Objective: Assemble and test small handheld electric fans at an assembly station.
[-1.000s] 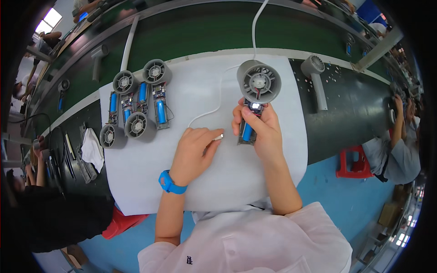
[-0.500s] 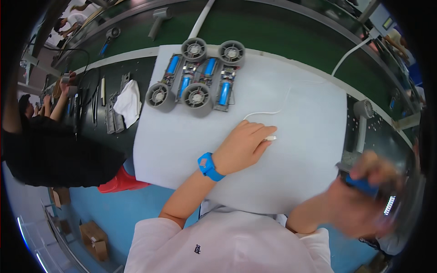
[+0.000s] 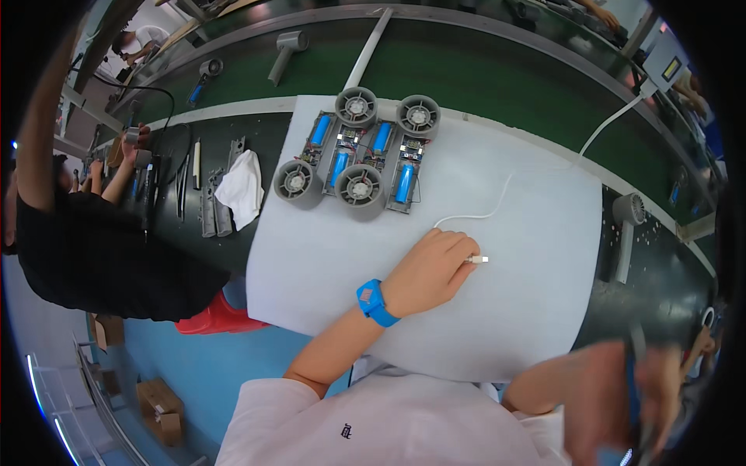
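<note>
My left hand [image 3: 431, 272], with a blue wristband [image 3: 376, 302], is closed on the plug end of a white USB cable [image 3: 480, 259] above the white work mat [image 3: 536, 311]. The cable curves away behind the hand across the mat. At the lower right my right hand [image 3: 602, 404] is smeared by motion. It grips what looks like an open handheld fan [image 3: 633, 388], with a blue battery strip and small lit marks below. Several open handheld fans [image 3: 360, 186] lie together at the mat's far left, round grey fan heads and blue batteries showing.
A white cloth [image 3: 242, 189], grey shell pieces [image 3: 208, 213] and thin tools lie left of the mat. At the right stands a grey handheld fan [image 3: 628, 225]. A green conveyor belt [image 3: 482, 85] runs behind. A co-worker in black [image 3: 101, 264] sits close at the left.
My right hand has swung down and slightly inward with the fan. The whole view has shifted, so the mat sits lower and farther right. The left hand keeps its hold on the plug.
</note>
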The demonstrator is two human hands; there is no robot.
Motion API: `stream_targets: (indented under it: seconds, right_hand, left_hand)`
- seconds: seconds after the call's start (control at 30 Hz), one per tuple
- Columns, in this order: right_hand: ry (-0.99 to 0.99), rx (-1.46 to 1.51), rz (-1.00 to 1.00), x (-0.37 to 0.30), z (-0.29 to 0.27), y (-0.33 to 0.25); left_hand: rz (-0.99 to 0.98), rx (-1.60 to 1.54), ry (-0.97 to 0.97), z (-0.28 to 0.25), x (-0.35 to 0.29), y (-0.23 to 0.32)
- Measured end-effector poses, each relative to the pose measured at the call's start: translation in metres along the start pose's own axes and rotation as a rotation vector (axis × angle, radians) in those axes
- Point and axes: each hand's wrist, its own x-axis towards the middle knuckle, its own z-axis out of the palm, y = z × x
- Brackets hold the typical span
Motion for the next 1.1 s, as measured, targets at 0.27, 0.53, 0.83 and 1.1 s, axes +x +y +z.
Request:
stream_targets:
  seconds: [0.27,0.53,0.83,1.1]
  right_hand:
    - [-0.147,0.224,0.356,0.014,-0.015,-0.021]
    - [-0.021,0.045,0.252,0.018,-0.017,-0.011]
    - [0.200,2.135,1.018,-0.011,-0.042,-0.013]
    - [-1.399,2.107,1.089,-0.063,-0.019,-0.097]
  left_hand:
    - [-0.005,-0.002,0.034,0.000,-0.002,0.002]
    - [0.004,-0.005,0.020,0.004,-0.009,0.003]
    - [0.045,0.028,0.026,-0.003,0.002,0.004]
    - [-0.016,-0.079,0.132,-0.007,0.001,0.011]
